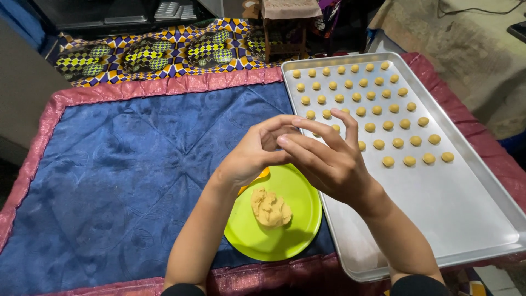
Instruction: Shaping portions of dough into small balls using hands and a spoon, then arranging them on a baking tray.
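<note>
My left hand (255, 152) and my right hand (326, 156) meet fingertip to fingertip above the far edge of a lime-green plate (298, 230). Whatever lies between the fingers is hidden. A lump of tan dough (270, 208) sits on the plate below my hands. To the right lies a large metal baking tray (438, 203) with several rows of small round dough balls (378, 109) on its far half. A bit of orange shows under my left wrist.
A blue quilted cloth with pink edging (126, 164) covers the surface. A patterned purple-and-yellow cloth (159, 52) lies beyond it. A wooden stool (285, 33) stands at the back. The tray's near half is bare metal.
</note>
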